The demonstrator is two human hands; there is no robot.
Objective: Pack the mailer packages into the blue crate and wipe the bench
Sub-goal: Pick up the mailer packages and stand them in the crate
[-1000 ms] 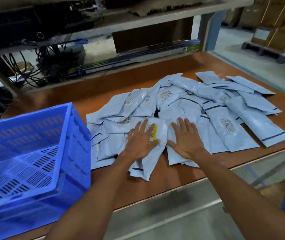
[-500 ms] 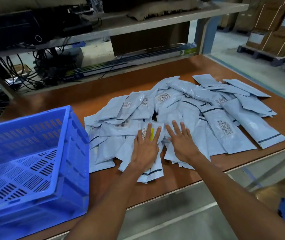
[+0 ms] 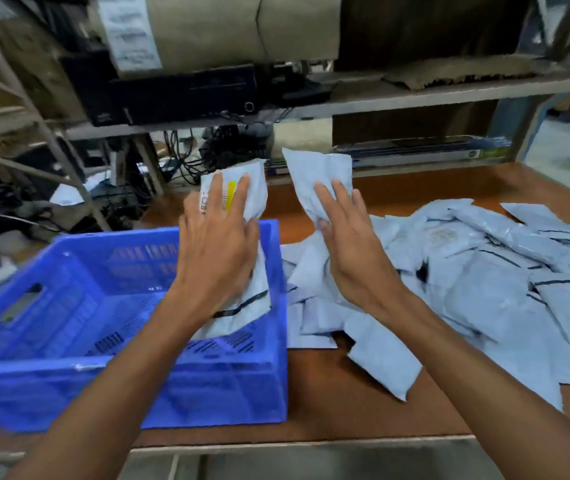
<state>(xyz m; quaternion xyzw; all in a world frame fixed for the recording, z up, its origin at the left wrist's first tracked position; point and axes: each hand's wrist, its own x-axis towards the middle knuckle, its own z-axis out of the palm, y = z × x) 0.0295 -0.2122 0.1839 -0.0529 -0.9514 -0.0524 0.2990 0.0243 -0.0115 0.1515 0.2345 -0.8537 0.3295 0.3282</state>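
My left hand (image 3: 216, 244) grips a pale blue mailer with a yellow-striped label (image 3: 252, 188), held upright over the right half of the blue crate (image 3: 68, 372). My right hand (image 3: 349, 244) holds a second pale blue mailer (image 3: 318, 174) in the air just right of the crate's far corner. The crate's slotted floor shows no packages inside. A heap of several more mailers (image 3: 484, 271) lies spread on the brown bench (image 3: 328, 403) to the right of the crate.
A shelf (image 3: 449, 95) runs above the back of the bench with black equipment (image 3: 179, 95) and cardboard on it. Cables (image 3: 207, 157) hang behind the bench at the left. The bench's front edge (image 3: 311, 443) lies close to me.
Both hands were pressed flat on the mailer heap; each has now lifted one mailer and carried it left, toward and over the crate. My view has swung left and lower.
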